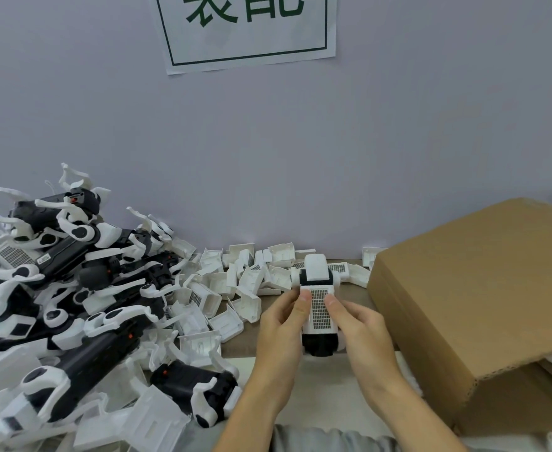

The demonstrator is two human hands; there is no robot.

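Two hands: left hand [283,321] and right hand [359,324] clamped on white-and-black plastic unit with mesh grille [319,308].
Location: held above counter [242,352], beside brown cardboard box [480,288].
Risk: grille could be seated crooked by uneven thumb pressure.

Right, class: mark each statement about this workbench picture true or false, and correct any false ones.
1. The left hand and the right hand both hold the grid-patterned unit. True.
2. The cardboard box sits to the left of the hands. False: it sits to their right.
3. A pile of black-and-white parts lies on the left. True.
4. The wall sign is printed in red. False: its characters and frame are green.
5. The loose white covers lie inside the box. False: they lie on the table, between the pile and the box.
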